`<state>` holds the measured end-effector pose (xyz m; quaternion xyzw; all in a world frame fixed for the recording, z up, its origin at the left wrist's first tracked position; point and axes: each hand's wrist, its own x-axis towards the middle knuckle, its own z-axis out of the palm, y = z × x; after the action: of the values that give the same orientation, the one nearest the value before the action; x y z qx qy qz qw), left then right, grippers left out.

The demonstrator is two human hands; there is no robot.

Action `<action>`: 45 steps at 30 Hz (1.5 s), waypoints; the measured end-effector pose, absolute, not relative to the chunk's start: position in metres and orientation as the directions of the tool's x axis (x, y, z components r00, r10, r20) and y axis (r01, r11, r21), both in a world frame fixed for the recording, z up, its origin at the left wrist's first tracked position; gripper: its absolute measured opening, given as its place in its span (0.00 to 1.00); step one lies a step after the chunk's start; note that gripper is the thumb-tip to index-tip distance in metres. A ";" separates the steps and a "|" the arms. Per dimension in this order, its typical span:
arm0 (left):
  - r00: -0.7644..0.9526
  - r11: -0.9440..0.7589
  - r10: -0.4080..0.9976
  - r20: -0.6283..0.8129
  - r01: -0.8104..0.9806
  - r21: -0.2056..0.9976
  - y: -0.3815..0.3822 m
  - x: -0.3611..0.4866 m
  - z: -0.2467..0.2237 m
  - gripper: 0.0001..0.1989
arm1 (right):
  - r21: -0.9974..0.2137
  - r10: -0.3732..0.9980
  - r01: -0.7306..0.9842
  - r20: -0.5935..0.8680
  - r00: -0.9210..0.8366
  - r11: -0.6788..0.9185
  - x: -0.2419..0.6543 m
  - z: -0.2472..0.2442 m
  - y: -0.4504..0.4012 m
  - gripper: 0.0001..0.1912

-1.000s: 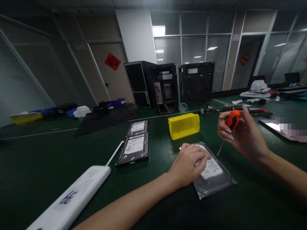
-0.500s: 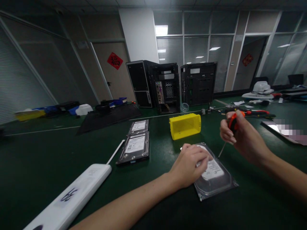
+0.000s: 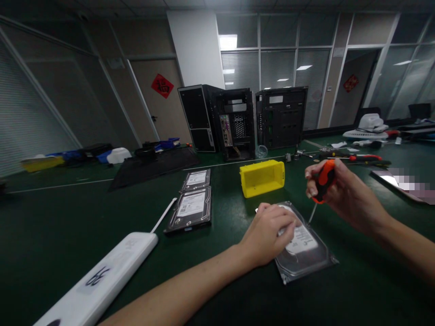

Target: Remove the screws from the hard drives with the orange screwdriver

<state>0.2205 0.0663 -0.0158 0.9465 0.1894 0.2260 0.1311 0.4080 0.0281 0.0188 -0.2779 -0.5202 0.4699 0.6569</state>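
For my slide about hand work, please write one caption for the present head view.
Left hand resting on a hard drive, right hand holding an orange-and-black screwdriver at its edge.

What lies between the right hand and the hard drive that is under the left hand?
In the head view, the thin shaft of the screwdriver lies there, slanting from the right hand down to the edge of the hard drive.

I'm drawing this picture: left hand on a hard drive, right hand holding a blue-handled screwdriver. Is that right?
Not quite: the head view shows the screwdriver in the right hand has an orange and black handle, not blue. The left hand is on a hard drive.
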 end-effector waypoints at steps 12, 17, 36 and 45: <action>0.827 -0.894 0.414 0.379 0.293 0.338 0.067 0.220 -0.016 0.12 | -0.858 0.908 -0.347 0.417 -0.043 0.378 0.411 0.019 0.032 0.13; 0.826 -0.891 0.422 0.373 0.302 0.338 0.066 0.220 -0.015 0.11 | -0.836 0.916 -0.437 0.396 -0.061 0.332 0.408 0.023 0.026 0.28; 0.830 -0.890 0.424 0.363 0.308 0.336 0.065 0.221 -0.013 0.12 | -0.832 0.888 -0.351 0.459 -0.002 0.429 0.407 0.027 0.028 0.18; 0.832 -0.889 0.423 0.359 0.303 0.345 0.065 0.220 -0.013 0.13 | -0.831 0.862 -0.234 0.501 0.080 0.505 0.409 0.022 0.032 0.20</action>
<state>0.2197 0.0650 -0.0128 0.9471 0.1915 0.2176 0.1381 0.4094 0.0324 0.0219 -0.2886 -0.5438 0.4052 0.6759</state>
